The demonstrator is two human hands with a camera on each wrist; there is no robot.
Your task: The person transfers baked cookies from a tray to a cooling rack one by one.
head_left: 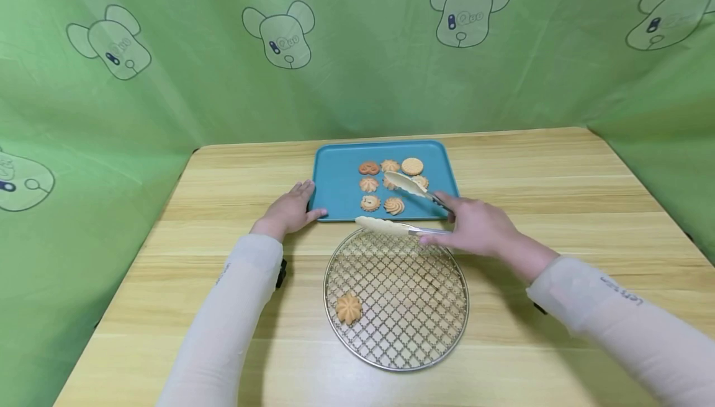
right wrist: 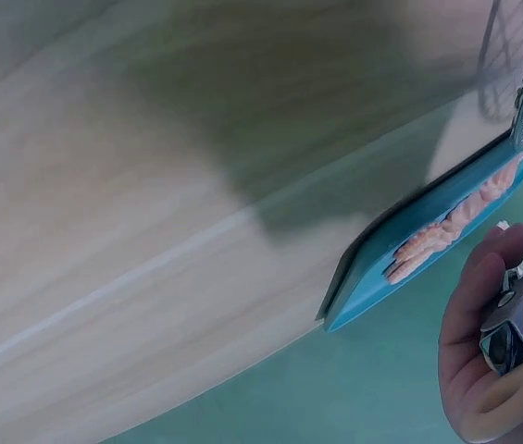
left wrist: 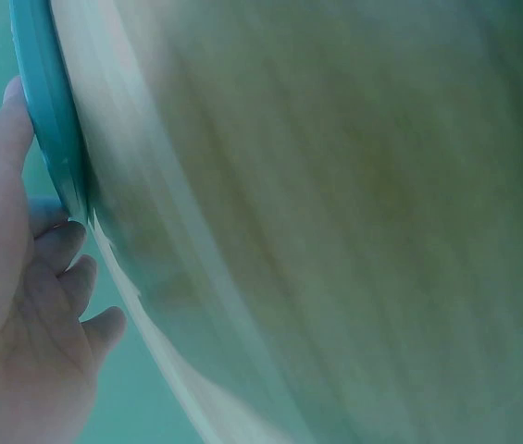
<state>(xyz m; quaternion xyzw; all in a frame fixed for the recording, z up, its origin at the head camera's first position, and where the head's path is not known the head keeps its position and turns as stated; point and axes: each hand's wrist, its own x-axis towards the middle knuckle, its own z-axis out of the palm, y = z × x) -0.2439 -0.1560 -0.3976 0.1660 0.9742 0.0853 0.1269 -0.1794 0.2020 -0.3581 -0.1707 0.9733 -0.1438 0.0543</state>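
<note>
My right hand (head_left: 481,227) grips metal tongs (head_left: 429,231) with cream scalloped tips, their arms spread wide. One tip overlaps the cookies on the blue tray (head_left: 335,174); the other is over the tray's front edge, by the rack. In the right wrist view, the fingers curl round the tongs' handle end. Several cookies (head_left: 394,206) sit in rows on the tray, one in the middle row partly hidden by the tongs. At the tray's front left corner my left hand (head_left: 287,211) rests, fingers extended along the side and thumb at the rim (left wrist: 46,102).
A round wire rack (head_left: 408,301) lies on the wooden table (head_left: 184,258) just in front of the tray. One flower-shaped cookie (head_left: 349,309) is on its left part. A green curtain (head_left: 363,97) with mouse-head drawings surrounds the table's back and sides.
</note>
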